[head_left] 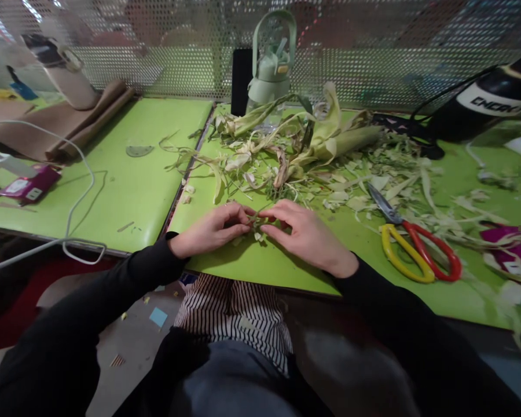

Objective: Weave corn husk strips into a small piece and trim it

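Close together near the front edge of the green table, both my hands pinch a thin piece of green corn husk. My left hand grips it from the left, thumb against fingers. From the other side my right hand holds it between thumb and fingertips. Small pale bits lie just below the fingertips. Beyond my hands spreads a heap of husk strips and scraps, with a larger leafy corn husk on top. To the right lie scissors with one yellow and one red handle.
A pale green water bottle stands behind the heap, against a perforated metal screen. On the right are a black bottle and a purple packet. A white cable, brown paper and a purple box are left.
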Motion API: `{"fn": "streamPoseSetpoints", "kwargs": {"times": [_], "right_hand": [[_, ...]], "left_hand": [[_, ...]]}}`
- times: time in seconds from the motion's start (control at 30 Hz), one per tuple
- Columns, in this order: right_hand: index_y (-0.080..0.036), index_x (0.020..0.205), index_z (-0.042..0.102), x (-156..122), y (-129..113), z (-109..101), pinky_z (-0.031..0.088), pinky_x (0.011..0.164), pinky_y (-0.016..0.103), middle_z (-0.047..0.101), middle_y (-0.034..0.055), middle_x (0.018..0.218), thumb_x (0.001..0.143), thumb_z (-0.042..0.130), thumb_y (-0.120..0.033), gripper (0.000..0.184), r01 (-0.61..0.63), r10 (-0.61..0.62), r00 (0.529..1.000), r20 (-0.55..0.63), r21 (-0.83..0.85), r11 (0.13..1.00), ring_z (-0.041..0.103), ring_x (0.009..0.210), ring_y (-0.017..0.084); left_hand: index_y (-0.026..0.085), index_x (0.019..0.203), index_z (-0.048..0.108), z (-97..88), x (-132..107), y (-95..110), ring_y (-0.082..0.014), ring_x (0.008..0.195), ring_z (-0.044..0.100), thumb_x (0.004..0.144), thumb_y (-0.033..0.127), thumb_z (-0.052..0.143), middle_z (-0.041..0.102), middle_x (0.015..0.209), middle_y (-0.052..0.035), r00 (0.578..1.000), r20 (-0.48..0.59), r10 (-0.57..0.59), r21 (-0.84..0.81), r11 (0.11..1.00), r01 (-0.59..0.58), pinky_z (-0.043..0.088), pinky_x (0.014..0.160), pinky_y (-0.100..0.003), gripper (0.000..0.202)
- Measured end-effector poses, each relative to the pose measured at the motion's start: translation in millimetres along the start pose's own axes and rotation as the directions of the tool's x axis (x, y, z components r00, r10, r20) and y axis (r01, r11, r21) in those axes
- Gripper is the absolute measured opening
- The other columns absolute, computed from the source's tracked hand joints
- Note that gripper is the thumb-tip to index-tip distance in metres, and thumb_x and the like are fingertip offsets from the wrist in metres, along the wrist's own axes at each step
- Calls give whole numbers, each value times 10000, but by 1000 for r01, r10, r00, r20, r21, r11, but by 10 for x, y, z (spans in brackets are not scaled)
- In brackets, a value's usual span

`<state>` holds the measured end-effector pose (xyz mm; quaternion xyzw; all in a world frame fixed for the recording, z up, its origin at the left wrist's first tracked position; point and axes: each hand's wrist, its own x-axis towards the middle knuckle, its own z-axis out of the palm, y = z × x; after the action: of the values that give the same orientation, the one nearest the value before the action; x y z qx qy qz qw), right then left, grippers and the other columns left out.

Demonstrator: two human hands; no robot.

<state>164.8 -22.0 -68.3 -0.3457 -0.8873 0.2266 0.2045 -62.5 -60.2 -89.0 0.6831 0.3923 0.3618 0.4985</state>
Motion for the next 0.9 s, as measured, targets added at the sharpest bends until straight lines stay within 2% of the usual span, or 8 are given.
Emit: {"fn": "streamPoseSetpoints", "kwargs": {"times": [0.13,0.23,0.4,0.5,0.57,0.67,0.8,0.9], "right_hand": [[-184,1140,711,72,-11,-11,541,826,408,687,104,1036,924,615,-255,247,64,-61,996,71,-41,997,661,925,242],[-208,1157,710,98,-18,-28,533,815,392,668,87,1002,950,573,-239,250,119,-114,988,103,-42,992,646,911,228],[-204,969,722,107,42,-56,500,764,368,640,74,930,957,596,-281,148,203,-199,979,52,-87,975,615,880,225],[-202,899,680,90,93,-51,501,791,381,640,83,941,975,566,-297,167,243,-238,970,54,-123,962,606,905,236],[-205,923,649,70,112,-39,511,812,390,643,88,953,996,521,-293,172,243,-241,970,37,-114,963,608,913,237],[-209,1013,634,38,110,-18,525,849,408,655,99,1013,1006,493,-278,157,227,-229,973,-8,-108,968,620,958,243],[-209,1153,663,20,95,12,532,858,416,666,120,1105,989,543,-315,229,259,-263,965,1,-178,949,622,1017,262],[-209,1100,719,25,108,25,521,823,406,692,119,1057,991,544,-346,248,286,-297,955,-15,-226,931,612,972,259]], "left_hand": [[151,854,558,-5,-9,15,-164,1054,622,941,252,596,612,1257,-156,998,-15,66,93,994,-65,504,929,-351,139],[159,843,555,-5,-8,24,-180,1092,610,937,247,604,610,1231,-142,997,-28,77,88,993,-75,509,929,-357,137],[154,846,568,4,1,18,-162,1048,613,929,249,613,602,1198,-125,998,-14,54,54,997,-53,508,906,-335,134],[151,861,567,15,17,-4,-120,896,606,919,274,634,623,1084,-91,1000,-10,22,-23,999,-22,514,818,-295,151],[153,872,545,22,27,-13,-84,780,575,914,306,643,618,1059,-77,1000,-7,-20,-103,994,19,511,722,-256,186],[156,881,517,27,30,-6,-55,722,550,908,315,646,601,1081,-70,999,8,-51,-163,985,52,507,662,-223,207],[142,858,543,25,22,0,-51,730,548,898,311,658,573,1143,-89,999,-27,-44,-109,993,41,516,680,-231,209],[137,848,563,28,24,-18,-70,785,565,893,300,669,578,1152,-105,998,-57,-26,-80,997,22,518,713,-238,200]]}}
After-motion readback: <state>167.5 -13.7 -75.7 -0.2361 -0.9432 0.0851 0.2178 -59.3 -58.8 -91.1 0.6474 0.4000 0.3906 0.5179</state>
